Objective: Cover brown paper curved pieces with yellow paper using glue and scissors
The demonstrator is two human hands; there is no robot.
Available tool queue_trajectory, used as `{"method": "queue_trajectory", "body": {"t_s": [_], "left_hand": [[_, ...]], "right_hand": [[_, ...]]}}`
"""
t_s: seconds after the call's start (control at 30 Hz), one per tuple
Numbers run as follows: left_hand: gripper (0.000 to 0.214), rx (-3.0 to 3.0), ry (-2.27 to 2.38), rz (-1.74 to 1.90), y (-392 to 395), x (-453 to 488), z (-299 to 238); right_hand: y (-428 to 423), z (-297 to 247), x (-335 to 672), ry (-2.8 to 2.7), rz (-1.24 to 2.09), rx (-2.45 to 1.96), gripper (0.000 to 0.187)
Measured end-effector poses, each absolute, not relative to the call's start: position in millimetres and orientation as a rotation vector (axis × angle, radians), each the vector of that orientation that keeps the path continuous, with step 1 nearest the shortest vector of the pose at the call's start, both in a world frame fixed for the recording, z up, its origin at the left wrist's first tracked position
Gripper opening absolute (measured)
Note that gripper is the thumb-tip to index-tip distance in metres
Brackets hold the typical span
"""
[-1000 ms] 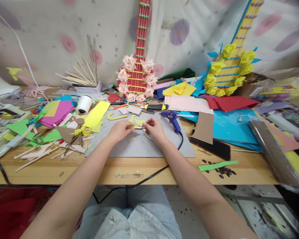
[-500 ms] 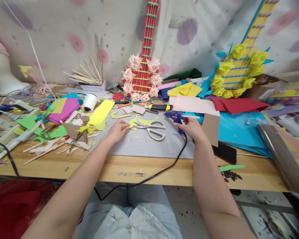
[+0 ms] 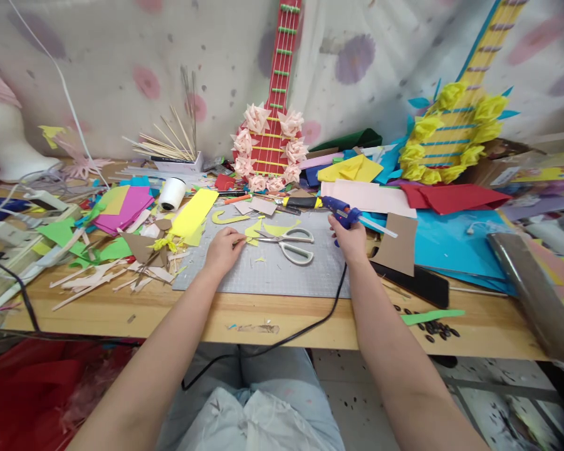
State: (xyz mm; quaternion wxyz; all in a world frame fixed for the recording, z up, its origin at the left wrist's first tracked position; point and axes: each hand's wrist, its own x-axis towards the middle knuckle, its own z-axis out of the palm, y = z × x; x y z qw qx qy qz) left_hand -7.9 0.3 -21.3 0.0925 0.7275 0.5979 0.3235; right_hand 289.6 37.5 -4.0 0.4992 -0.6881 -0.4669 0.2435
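Note:
My right hand (image 3: 351, 241) is closed round the handle of a blue glue gun (image 3: 339, 210), lifted off the grey cutting mat (image 3: 272, 275), its black cord (image 3: 282, 338) trailing over the table edge. My left hand (image 3: 222, 248) rests on the mat and pinches a small yellow paper piece (image 3: 250, 234). White-handled scissors (image 3: 291, 243) lie on the mat between my hands.
Coloured paper sheets and scraps (image 3: 117, 210) crowd the left; blue (image 3: 444, 241), red and pink sheets lie right. A red paper guitar (image 3: 270, 147) and a yellow one (image 3: 451, 141) lean at the back. A black phone (image 3: 418, 282) and a wrapped roll (image 3: 531, 288) sit right.
My right hand left the scissors on the mat, reached right, took the glue gun and lifted it. My left hand kept hold of the yellow piece.

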Motion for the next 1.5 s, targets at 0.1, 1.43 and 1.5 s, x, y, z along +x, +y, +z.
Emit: {"method": "queue_trajectory", "body": {"t_s": [0.1, 1.43, 1.5], "left_hand": [[0.022, 2.109, 1.783, 1.017, 1.5, -9.1, -22.0], [0.030, 1.949, 1.871, 1.131, 7.9, -15.4, -20.5], [0.031, 1.949, 1.876, 1.129, 7.5, -15.5, -20.3]], "right_hand": [[30.6, 2.1, 276.5, -1.081, 0.733, -1.444, 0.040], [9.9, 10.9, 175.3, -2.039, 0.732, -1.560, 0.043], [9.7, 9.8, 174.2, -2.057, 0.722, -1.533, 0.043]]}}
